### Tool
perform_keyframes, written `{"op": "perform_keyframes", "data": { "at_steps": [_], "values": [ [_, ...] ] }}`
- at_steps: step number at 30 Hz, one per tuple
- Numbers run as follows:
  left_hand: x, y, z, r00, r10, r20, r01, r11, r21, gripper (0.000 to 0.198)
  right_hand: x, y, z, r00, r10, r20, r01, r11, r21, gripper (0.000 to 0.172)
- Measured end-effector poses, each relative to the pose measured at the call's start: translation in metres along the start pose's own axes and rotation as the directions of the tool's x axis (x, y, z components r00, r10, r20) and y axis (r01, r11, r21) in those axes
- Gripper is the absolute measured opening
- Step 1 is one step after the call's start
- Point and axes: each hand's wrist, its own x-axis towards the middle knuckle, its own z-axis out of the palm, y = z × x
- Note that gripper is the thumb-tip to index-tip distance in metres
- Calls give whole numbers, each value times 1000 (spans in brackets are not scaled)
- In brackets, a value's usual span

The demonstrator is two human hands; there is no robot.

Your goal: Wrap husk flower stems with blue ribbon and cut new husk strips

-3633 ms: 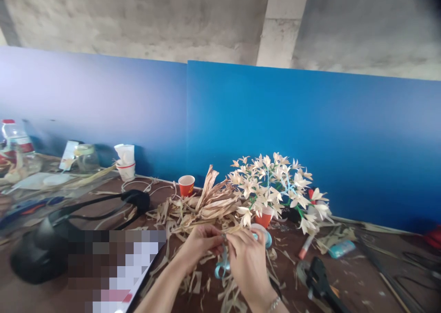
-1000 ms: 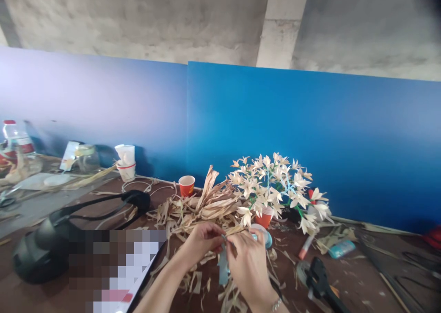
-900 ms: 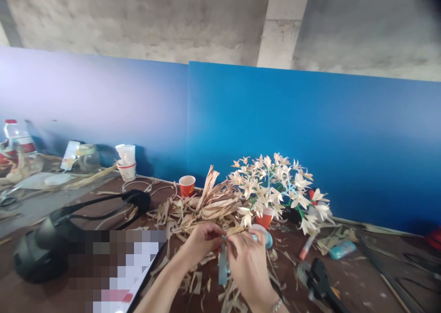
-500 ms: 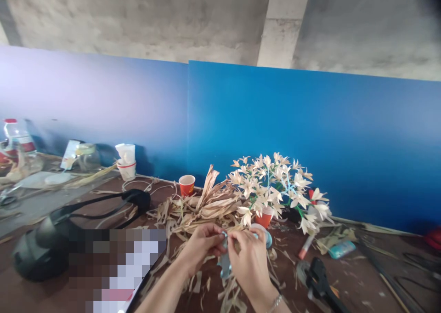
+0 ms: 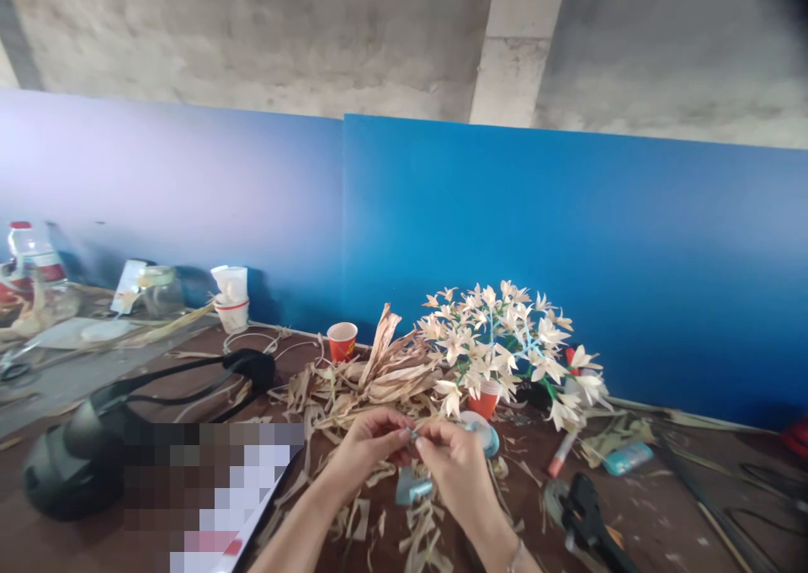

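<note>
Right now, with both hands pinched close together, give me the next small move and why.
Probably a gentle twist by the right hand while the left hand braces: both seem to pinch a small bluish piece between them, with a light-blue strip showing just below. Whether strip and piece join is unclear.

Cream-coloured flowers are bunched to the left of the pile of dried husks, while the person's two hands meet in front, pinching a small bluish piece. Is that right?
One thing is off: in the head view, the cream-coloured flowers are to the right of the dried husks. The left hand and right hand do meet in front, pinching a small bluish piece.
</note>
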Motion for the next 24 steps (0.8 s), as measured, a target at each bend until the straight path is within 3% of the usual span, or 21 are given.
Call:
{"op": "perform_keyframes", "data": {
  "at_steps": [3,6,8,10,12,13,15,18,21,24],
  "values": [
    [-3,7,1,998,29,58,-30,999,29,21,2,-4,-6,970,178,168,-213,951,224,12],
    [-7,11,5,992,53,114,-54,998,10,21,2,-4,-12,867,318,383,-451,828,333,15],
    [-7,10,7,992,51,118,-52,999,8,21,3,-4,-13,853,322,412,-470,816,336,16],
    [-5,6,7,998,47,51,-49,998,28,22,4,-4,-12,921,251,298,-330,910,250,14],
    [-1,0,6,997,63,-50,-61,997,45,24,2,-4,-8,987,96,125,-100,995,30,13],
    [0,-2,5,994,72,-87,-68,996,53,24,1,-5,-5,999,-4,52,10,993,-115,15],
    [3,-7,5,988,81,-128,-73,995,68,26,-3,-5,0,978,-204,-42,173,906,-386,17],
    [5,-12,6,987,73,-146,-62,995,84,27,-7,-2,6,908,-409,-89,267,729,-630,14],
    [6,-12,6,990,55,-129,-40,993,111,28,-7,4,7,859,-504,-91,293,631,-718,14],
    [5,-8,4,995,38,-88,-27,992,121,28,-6,6,6,847,-524,-89,316,631,-708,15]
  ]
}}
